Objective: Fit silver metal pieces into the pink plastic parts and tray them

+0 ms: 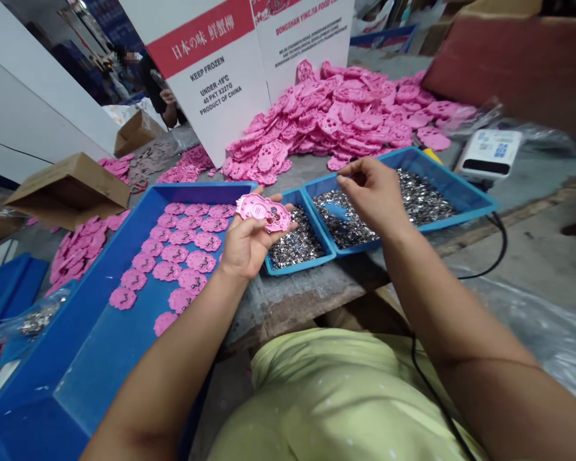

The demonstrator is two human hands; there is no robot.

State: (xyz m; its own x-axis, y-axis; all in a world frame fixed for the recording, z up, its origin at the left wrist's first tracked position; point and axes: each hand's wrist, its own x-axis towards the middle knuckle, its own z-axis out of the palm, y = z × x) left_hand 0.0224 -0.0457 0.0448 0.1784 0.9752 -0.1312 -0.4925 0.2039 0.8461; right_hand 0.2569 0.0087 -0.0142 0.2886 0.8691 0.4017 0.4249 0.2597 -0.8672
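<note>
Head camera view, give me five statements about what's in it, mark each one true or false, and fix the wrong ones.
1. The left hand holds a pink piece. True.
2. The right hand is inside a cardboard box. False: it is over the larger light-blue tray.
3. Several pink pieces lie spread out in the dark blue bin. True.
4. The heap by the white carton is made of black pieces. False: they are pink.
5. The white carton reads "KEEP FROZEN". True.
</note>
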